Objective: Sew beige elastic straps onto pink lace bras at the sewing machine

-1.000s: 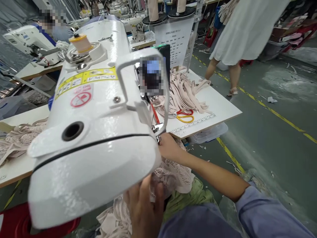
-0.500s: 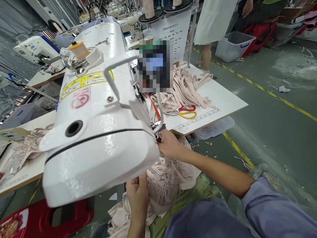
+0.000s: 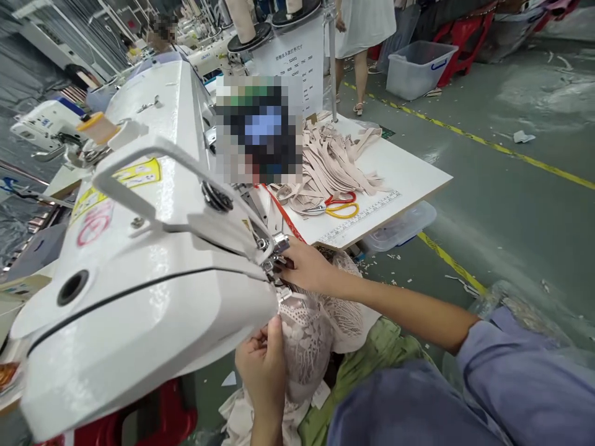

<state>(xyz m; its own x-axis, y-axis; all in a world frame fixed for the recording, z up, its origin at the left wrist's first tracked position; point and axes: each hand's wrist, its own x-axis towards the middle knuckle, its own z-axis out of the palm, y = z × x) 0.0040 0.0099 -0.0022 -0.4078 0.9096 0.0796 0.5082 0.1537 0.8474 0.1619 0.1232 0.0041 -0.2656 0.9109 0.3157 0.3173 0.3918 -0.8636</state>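
Note:
A pale pink lace bra (image 3: pixel 304 350) hangs over my lap, below the head of a white sewing machine (image 3: pixel 153 310). My left hand (image 3: pixel 263 362) is closed in a pinch at the bra's upper edge, thumb on top, beside the cup. Close to the machine's needle and presser foot (image 3: pixel 275 251), my right hand (image 3: pixel 307 266) is closed with its fingers curled on the upper part of the bra; its fingertips are partly hidden by the metal parts. A second lace cup (image 3: pixel 346 316) lies below my right wrist.
Beige straps (image 3: pixel 334 158) are heaped on the white table (image 3: pixel 413 179), with red-and-yellow-handled scissors (image 3: pixel 341 205) and a printed ruler (image 3: pixel 362 217) near its edge. A clear bin (image 3: pixel 421 71) stands on the floor. A person in a white dress (image 3: pixel 365 28) is behind.
My view has shifted, so the machine sits farther left and more of its needle area shows. My left thumb is now straighter and in plainer view at the bra's edge. The person in white has moved.

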